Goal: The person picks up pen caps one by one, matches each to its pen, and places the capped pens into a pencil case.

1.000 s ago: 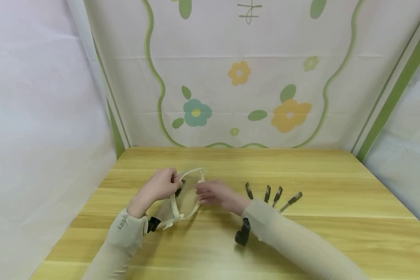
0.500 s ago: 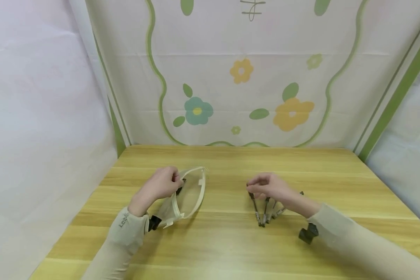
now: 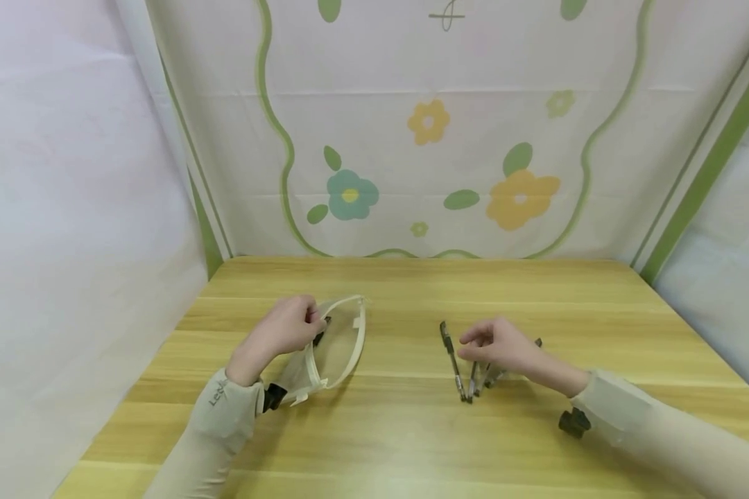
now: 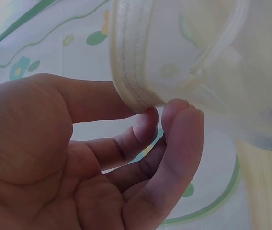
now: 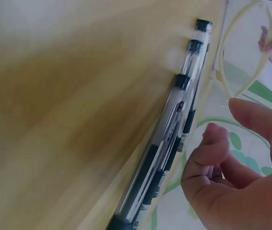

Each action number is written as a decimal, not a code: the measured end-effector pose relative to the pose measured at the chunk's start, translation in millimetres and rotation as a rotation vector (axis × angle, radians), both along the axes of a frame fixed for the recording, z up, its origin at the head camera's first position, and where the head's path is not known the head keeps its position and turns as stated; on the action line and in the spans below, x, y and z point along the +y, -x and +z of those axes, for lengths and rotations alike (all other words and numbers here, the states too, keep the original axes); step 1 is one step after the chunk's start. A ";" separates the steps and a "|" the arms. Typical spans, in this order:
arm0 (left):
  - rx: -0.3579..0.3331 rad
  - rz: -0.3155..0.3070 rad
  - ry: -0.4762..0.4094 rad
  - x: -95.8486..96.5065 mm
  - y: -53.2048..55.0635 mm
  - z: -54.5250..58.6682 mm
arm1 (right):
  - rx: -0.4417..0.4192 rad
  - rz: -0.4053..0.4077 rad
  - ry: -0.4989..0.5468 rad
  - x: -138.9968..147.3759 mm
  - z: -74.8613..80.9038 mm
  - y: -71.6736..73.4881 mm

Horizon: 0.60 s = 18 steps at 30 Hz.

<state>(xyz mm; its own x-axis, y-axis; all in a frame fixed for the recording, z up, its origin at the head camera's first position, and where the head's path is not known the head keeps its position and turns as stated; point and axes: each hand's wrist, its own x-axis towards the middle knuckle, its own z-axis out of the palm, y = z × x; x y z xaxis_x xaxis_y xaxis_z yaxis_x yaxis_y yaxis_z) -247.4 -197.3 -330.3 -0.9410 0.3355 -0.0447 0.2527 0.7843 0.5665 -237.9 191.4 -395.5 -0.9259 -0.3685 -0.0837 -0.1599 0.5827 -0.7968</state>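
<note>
My left hand [image 3: 287,326] pinches the near-left rim of a translucent pouch [image 3: 343,353] with cream edging. The pouch's mouth gapes. In the left wrist view, thumb and fingers [image 4: 181,129] grip its zipper edge [image 4: 133,62]. A dark-ended thing [image 3: 322,333], perhaps a pen, shows inside near that hand. Over several clear gel pens [image 5: 164,143] with black caps hovers my right hand [image 3: 502,343], its thumb and fingers apart and nothing held. One pen [image 3: 452,360] lies just left of it; the others are partly covered by the hand.
The wooden table [image 3: 387,443] runs under everything. A white cloth with printed flowers [image 3: 518,201] hangs behind it, and white cloth sides [image 3: 87,229] stand left and right. Each wrist carries a small black camera [image 3: 574,421].
My right hand has left the pouch's mouth, crossed to the pens on the right, then shifted slightly further right off the leftmost pen. The left hand keeps its pinch in place.
</note>
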 end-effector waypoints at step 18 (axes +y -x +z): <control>0.001 0.002 -0.016 0.5 -0.8 0.1 | 0.021 -0.048 -0.136 -17.6 -7.5 21.3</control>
<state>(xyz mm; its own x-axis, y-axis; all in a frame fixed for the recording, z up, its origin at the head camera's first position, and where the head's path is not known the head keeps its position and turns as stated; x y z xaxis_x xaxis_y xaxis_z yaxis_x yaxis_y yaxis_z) -246.6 -196.8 -330.3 -0.9418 0.3338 -0.0384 0.2513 0.7756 0.5791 -259.2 173.8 -403.0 -0.9442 -0.3104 -0.1100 -0.1455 0.6927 -0.7064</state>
